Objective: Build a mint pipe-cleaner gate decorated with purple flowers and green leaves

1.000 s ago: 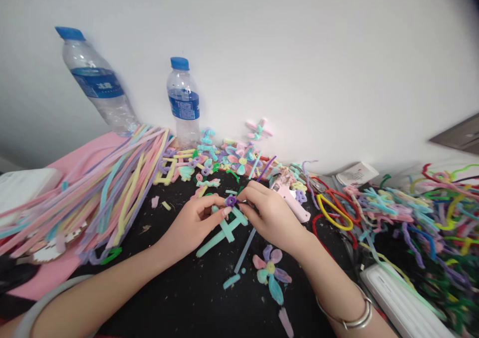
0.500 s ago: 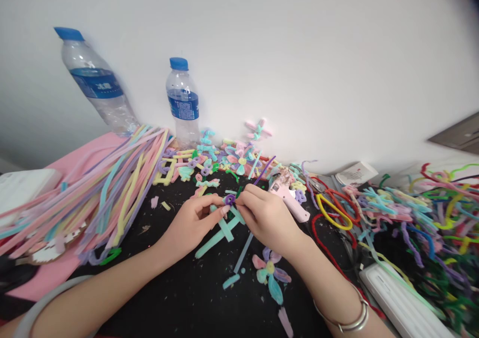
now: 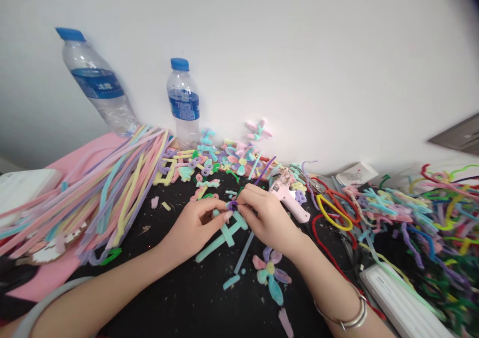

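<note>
Head view. Ctr. of frame: L hand point(image 3: 191, 227) is pinching a small purple coil point(image 3: 233, 205) btwn thumb & index, prob. b/c so small a piece needs fingertip control. R hand point(image 3: 270, 216) is meeting it from the right, fingertips narrow; exact grip hidden, can't tell. Just below, mint-green strips point(image 3: 226, 235) are crossing over the black mat point(image 3: 175, 298). Right of ctr.: pink glue gun point(image 3: 293, 204) is lying nr. R hand, presumably for easy reach. Upper left: capped bottle point(image 3: 184, 104) is standing by the wall point(image 3: 337, 53), likely to stay out of the hands' way.
</note>
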`<state>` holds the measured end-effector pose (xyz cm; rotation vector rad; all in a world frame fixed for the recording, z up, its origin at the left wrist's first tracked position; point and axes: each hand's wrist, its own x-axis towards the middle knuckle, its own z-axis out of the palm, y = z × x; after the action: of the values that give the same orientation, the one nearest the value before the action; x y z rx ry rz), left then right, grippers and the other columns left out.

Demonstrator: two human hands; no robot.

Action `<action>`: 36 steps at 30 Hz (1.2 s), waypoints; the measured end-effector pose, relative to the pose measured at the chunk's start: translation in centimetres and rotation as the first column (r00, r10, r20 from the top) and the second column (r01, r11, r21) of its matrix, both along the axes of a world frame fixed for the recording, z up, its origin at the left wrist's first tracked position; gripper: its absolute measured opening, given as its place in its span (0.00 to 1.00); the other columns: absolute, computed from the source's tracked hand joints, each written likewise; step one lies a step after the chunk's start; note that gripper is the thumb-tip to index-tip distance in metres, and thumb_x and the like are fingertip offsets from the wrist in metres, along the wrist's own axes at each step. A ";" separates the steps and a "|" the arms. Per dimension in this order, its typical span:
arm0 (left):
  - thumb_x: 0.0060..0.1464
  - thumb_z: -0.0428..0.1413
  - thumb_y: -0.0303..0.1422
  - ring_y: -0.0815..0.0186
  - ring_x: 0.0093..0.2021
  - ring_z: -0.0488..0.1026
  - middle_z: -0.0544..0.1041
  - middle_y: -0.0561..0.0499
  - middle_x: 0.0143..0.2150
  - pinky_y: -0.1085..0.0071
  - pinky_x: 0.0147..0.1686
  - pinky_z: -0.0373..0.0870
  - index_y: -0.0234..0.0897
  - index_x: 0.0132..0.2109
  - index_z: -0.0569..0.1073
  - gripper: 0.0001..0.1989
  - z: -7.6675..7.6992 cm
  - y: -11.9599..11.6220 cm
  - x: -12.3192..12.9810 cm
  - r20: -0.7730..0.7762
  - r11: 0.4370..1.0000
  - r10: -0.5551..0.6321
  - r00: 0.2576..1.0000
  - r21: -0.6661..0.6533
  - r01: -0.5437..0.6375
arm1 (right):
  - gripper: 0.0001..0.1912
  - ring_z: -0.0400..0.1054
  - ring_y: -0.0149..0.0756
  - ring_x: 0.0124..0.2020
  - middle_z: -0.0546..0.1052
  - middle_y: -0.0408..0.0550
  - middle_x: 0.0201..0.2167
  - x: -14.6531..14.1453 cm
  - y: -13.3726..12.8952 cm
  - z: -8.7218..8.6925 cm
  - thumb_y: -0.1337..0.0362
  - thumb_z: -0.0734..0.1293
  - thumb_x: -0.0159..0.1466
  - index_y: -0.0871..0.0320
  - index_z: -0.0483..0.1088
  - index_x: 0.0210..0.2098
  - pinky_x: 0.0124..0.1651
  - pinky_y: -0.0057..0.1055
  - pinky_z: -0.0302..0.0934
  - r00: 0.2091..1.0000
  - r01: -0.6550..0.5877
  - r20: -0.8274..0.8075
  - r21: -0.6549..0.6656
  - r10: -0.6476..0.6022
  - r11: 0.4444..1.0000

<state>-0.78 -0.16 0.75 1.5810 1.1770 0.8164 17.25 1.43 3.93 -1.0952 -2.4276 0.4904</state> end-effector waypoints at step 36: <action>0.55 0.52 0.40 0.72 0.22 0.54 0.61 0.57 0.22 0.76 0.21 0.51 0.36 0.30 0.71 0.12 -0.1 -0.2 0.0 0.019 0.995 -0.061 0.998 -0.080 0.062 | 0.11 0.62 0.34 0.34 0.69 0.48 0.31 0.2 0.0 0.0 0.69 0.54 0.67 0.58 0.64 0.31 0.35 0.28 0.56 0.995 -0.034 0.098 0.154 0.019 0.987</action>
<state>-0.74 -0.39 0.64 1.5342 1.1297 0.7325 17.50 1.47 3.92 -1.0430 -2.5182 0.2558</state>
